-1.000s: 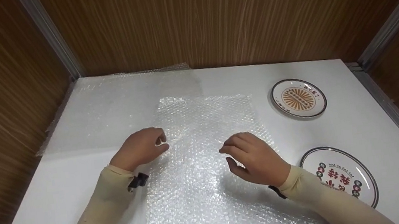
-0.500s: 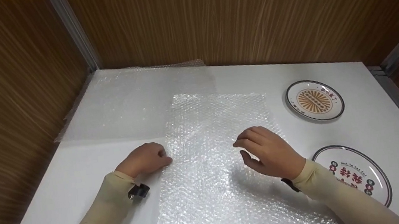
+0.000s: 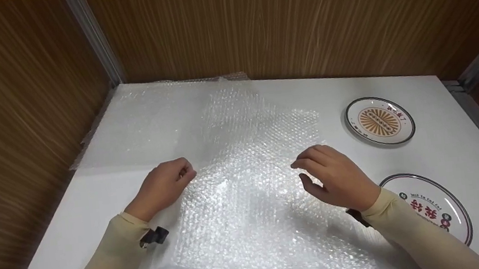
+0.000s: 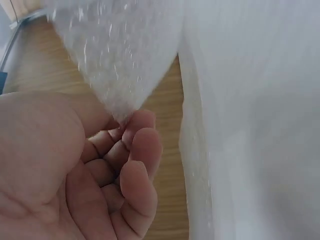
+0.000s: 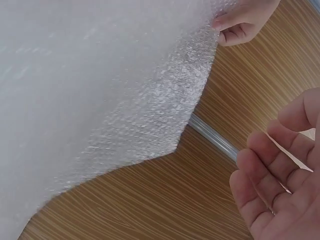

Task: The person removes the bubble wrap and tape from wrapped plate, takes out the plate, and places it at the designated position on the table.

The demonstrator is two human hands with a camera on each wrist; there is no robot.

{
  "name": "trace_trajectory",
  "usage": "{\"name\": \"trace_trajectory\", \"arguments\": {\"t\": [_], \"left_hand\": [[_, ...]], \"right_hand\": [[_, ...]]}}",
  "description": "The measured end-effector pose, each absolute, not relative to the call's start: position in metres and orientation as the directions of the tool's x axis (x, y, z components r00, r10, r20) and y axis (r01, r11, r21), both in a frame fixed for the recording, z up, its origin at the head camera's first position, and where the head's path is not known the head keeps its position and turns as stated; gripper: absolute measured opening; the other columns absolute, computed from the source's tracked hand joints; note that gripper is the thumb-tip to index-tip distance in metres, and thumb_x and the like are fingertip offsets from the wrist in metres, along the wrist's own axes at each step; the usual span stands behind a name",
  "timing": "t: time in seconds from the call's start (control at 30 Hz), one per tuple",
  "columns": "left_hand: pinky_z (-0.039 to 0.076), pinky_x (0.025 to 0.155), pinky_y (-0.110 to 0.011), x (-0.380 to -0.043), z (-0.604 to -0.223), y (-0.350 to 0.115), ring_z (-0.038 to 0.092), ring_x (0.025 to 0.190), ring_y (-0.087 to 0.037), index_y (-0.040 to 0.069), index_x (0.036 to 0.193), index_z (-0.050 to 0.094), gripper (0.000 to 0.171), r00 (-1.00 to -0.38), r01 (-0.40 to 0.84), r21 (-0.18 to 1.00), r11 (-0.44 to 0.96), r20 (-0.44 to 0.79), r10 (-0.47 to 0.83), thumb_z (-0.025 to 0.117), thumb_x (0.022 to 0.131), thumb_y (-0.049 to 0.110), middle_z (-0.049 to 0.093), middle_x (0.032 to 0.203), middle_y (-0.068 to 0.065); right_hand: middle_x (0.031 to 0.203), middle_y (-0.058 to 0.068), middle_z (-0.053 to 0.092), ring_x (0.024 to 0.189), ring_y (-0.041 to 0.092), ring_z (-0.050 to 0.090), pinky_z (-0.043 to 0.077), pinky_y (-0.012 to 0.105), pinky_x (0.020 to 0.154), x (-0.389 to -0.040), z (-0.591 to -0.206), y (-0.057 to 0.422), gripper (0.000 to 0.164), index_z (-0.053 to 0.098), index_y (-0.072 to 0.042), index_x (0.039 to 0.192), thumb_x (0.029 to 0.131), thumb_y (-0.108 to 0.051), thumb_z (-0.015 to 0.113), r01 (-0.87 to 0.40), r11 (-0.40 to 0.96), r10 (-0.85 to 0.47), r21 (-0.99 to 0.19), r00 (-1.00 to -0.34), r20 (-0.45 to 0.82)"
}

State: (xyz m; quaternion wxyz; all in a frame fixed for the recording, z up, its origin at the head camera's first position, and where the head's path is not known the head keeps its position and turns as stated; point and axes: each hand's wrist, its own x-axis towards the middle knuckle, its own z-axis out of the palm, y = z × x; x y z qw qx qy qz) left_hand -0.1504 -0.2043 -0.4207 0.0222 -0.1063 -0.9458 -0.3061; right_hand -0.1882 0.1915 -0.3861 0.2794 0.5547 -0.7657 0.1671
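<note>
A sheet of bubble wrap (image 3: 248,210) spreads across the middle of the white table, its left edge raised. My left hand (image 3: 160,188) pinches that edge between thumb and curled fingers. In the left wrist view the bubble wrap (image 4: 120,55) narrows to a point at the fingertips (image 4: 140,120). Over the right part of the sheet, my right hand (image 3: 336,175) hovers with loosely bent fingers and nothing in them. The right wrist view shows those fingers (image 5: 255,165) apart from the sheet's corner.
More bubble wrap (image 3: 130,129) lies flat at the back left. On the right are a small plate (image 3: 380,120) with an orange sunburst and a larger plate (image 3: 448,205) with red lettering, partly behind the right sleeve. Wood-grain panels (image 3: 254,24) wall the table.
My left hand has come down to the sheet's left edge, gripped it and raised it, so the far left part stands up. My right hand stays over the sheet. The view has shifted slightly.
</note>
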Motion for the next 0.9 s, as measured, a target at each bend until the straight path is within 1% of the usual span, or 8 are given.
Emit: {"name": "trace_trajectory", "arguments": {"t": [0.13, 0.33, 0.47, 0.57, 0.7, 0.77, 0.83, 0.9], "left_hand": [[0.043, 0.063, -0.034, -0.152, -0.417, -0.229, 0.050, 0.067, -0.015, 0.009, 0.099, 0.066, 0.015, -0.979, 0.206, 0.545, 0.812, 0.125, 0.164, 0.060, 0.106, 0.020, 0.063, 0.081, -0.001], [0.042, 0.066, -0.037, -0.159, -0.407, -0.276, 0.053, 0.074, -0.022, 0.006, 0.102, 0.064, 0.017, -0.990, 0.130, 0.514, 0.848, 0.114, 0.082, 0.058, 0.106, 0.021, 0.065, 0.085, -0.007], [0.044, 0.069, -0.040, -0.162, -0.412, -0.310, 0.056, 0.080, -0.026, 0.005, 0.106, 0.063, 0.021, -0.999, 0.045, 0.508, 0.860, 0.041, 0.028, 0.055, 0.108, 0.025, 0.066, 0.091, -0.010], [0.045, 0.071, -0.041, -0.162, -0.422, -0.335, 0.057, 0.084, -0.028, 0.004, 0.109, 0.062, 0.024, -1.000, -0.013, 0.503, 0.864, -0.001, -0.015, 0.052, 0.109, 0.026, 0.067, 0.096, -0.013], [0.045, 0.070, -0.038, -0.167, -0.430, -0.360, 0.056, 0.085, -0.029, 0.001, 0.109, 0.061, 0.027, -0.998, -0.054, 0.528, 0.848, -0.017, -0.053, 0.051, 0.109, 0.026, 0.065, 0.098, -0.015], [0.045, 0.069, -0.036, -0.168, -0.433, -0.370, 0.056, 0.087, -0.029, 0.000, 0.110, 0.060, 0.030, -0.997, -0.082, 0.550, 0.831, -0.051, -0.064, 0.049, 0.109, 0.027, 0.064, 0.099, -0.016], [0.047, 0.071, -0.037, -0.168, -0.435, -0.378, 0.056, 0.091, -0.031, -0.002, 0.115, 0.060, 0.034, -0.993, -0.112, 0.564, 0.818, -0.101, -0.066, 0.046, 0.110, 0.029, 0.063, 0.104, -0.019], [0.049, 0.076, -0.042, -0.170, -0.432, -0.385, 0.057, 0.098, -0.034, -0.004, 0.123, 0.058, 0.040, -0.986, -0.134, 0.563, 0.815, -0.155, -0.055, 0.043, 0.111, 0.031, 0.063, 0.113, -0.023]], "right_hand": [[0.107, 0.005, 0.067, 0.095, 0.024, 0.063, 0.052, 0.037, 0.081, -0.185, -0.385, 0.196, 0.027, 0.068, -0.006, 0.111, 0.084, -0.001, 0.065, -0.938, 0.343, -0.745, 0.056, -0.236, 0.624], [0.106, 0.005, 0.068, 0.094, 0.024, 0.063, 0.053, 0.037, 0.080, -0.183, -0.384, 0.197, 0.030, 0.068, -0.006, 0.110, 0.082, 0.002, 0.069, -0.924, 0.378, -0.727, 0.053, -0.261, 0.635], [0.105, 0.005, 0.067, 0.093, 0.023, 0.063, 0.053, 0.038, 0.078, -0.184, -0.386, 0.196, 0.031, 0.068, -0.006, 0.110, 0.081, 0.002, 0.070, -0.918, 0.393, -0.730, 0.045, -0.282, 0.622], [0.106, 0.005, 0.067, 0.094, 0.024, 0.063, 0.053, 0.039, 0.078, -0.186, -0.387, 0.194, 0.027, 0.068, -0.006, 0.109, 0.083, 0.000, 0.069, -0.914, 0.406, -0.741, 0.019, -0.316, 0.592], [0.105, 0.004, 0.067, 0.095, 0.024, 0.063, 0.052, 0.038, 0.080, -0.188, -0.387, 0.195, 0.023, 0.067, -0.007, 0.109, 0.086, -0.003, 0.068, -0.899, 0.437, -0.745, 0.007, -0.358, 0.562], [0.104, 0.003, 0.067, 0.095, 0.023, 0.064, 0.053, 0.037, 0.080, -0.189, -0.388, 0.196, 0.022, 0.067, -0.008, 0.109, 0.087, -0.003, 0.068, -0.896, 0.444, -0.747, 0.012, -0.362, 0.558], [0.104, 0.002, 0.067, 0.095, 0.021, 0.064, 0.053, 0.036, 0.079, -0.188, -0.390, 0.196, 0.022, 0.067, -0.009, 0.109, 0.087, -0.004, 0.069, -0.893, 0.450, -0.747, 0.012, -0.369, 0.553], [0.103, 0.001, 0.066, 0.094, 0.021, 0.063, 0.053, 0.035, 0.078, -0.186, -0.392, 0.197, 0.022, 0.067, -0.009, 0.109, 0.087, -0.004, 0.069, -0.889, 0.458, -0.743, 0.002, -0.382, 0.549]]}}
